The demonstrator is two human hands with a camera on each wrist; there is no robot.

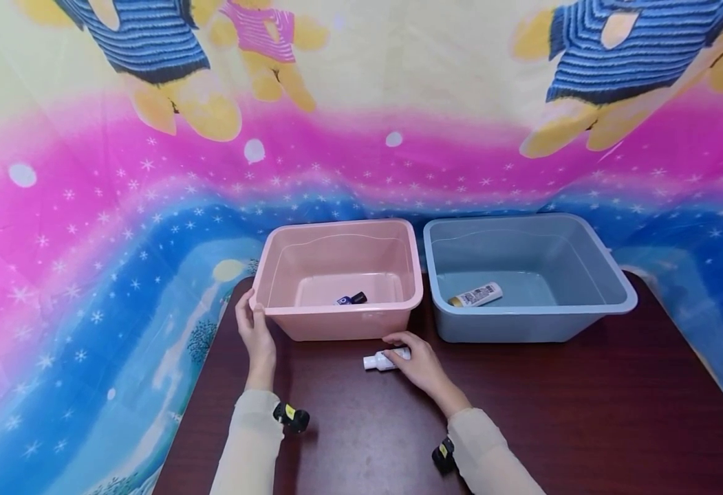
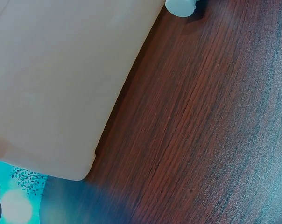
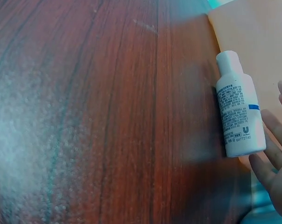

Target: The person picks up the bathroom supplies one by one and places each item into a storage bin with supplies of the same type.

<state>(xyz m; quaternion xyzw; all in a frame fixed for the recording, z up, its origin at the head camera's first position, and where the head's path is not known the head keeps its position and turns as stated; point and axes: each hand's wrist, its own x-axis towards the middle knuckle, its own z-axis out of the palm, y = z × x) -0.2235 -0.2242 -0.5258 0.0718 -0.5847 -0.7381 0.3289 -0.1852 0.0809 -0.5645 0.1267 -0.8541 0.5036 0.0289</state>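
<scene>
My left hand (image 1: 256, 340) grips the front left corner of the pink plastic tub (image 1: 336, 323), thumb at the front rim and fingers at the side. In front of this tub a white bottle (image 1: 381, 360) with a white cap lies on its side on the table. My right hand (image 1: 419, 361) is at the bottle's base end. In the right wrist view, its fingers (image 3: 277, 128) are spread beside the bottle (image 3: 239, 112), not wrapped round it. Printed text and a blue stripe mark the bottle. The left wrist view shows the tub's wall (image 2: 61, 84) and the bottle's cap (image 2: 180, 7).
A small dark blue bottle (image 1: 344, 300) with a black cap lies inside the pink tub. To the right stands a blue-grey tub (image 1: 510, 326) holding a white bottle (image 1: 481, 294) with a gold end. A patterned cloth (image 1: 349, 158) hangs behind the dark wooden table (image 1: 361, 433).
</scene>
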